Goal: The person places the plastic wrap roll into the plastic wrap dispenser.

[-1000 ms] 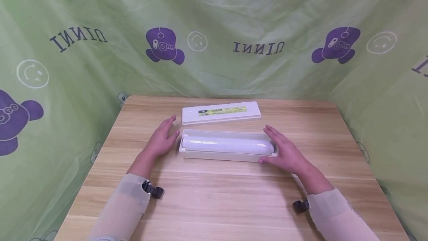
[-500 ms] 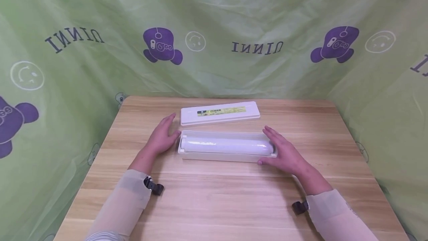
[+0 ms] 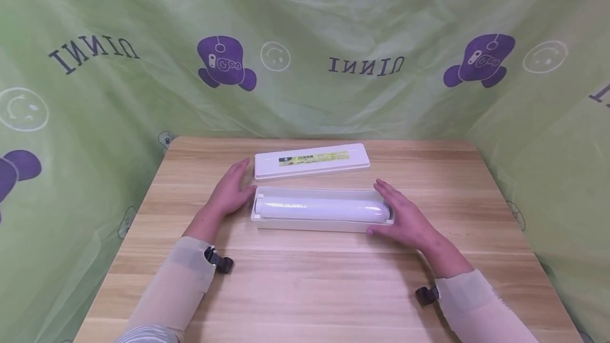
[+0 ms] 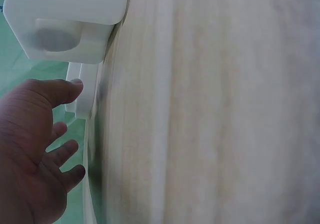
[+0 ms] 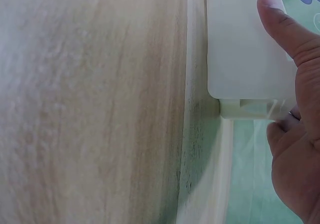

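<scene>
A long white cling film box lies lidless on the table, with a shiny roll of cling film inside it. My right hand grips the box's right end, thumb on the front wall and fingers reaching round to the back. In the right wrist view the thumb lies along the box's pale front wall. My left hand is beside the box's left end with fingers spread, thumb tip close to the corner. The left wrist view shows that thumb apart from the recessed end wall.
The white box lid, with a yellow-green label, lies just behind the box, slightly angled. All of this is on a wood-grain table. A green printed curtain stands behind the table and along both sides.
The head view has shifted slightly, so the scene sits a little differently in it. Hands, box and lid keep their places relative to one another.
</scene>
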Demonstrator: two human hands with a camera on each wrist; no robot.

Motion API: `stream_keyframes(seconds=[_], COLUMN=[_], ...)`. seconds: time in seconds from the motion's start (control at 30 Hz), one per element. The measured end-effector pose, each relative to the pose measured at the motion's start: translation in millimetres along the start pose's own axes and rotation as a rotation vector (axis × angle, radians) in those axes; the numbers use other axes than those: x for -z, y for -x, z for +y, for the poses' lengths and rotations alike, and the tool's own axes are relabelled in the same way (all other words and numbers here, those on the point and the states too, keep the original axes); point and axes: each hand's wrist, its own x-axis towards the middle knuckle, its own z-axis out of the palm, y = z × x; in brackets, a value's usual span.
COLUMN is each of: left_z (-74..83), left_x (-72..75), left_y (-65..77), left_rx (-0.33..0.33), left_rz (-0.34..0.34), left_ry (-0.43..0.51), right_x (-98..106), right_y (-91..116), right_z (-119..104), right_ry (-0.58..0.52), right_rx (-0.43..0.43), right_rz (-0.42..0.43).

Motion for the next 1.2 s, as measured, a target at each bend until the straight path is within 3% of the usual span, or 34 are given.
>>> stream_keyframes(seconds=[1.0, 1.2], left_z=[4.6, 8.2], left_x=[-5.7, -9.9], left_y=[-32.7, -36.0], left_rx=[-0.006, 0.011], left_rz=[-0.07, -0.078], left_ry=[0.009, 0.048], right_x=[-3, -4], right_y=[-1, 0], right_z=[-1, 0], right_ry=[0.028, 0.037], right_rx=[-0.029, -0.044], right_rz=[-0.008, -0.016])
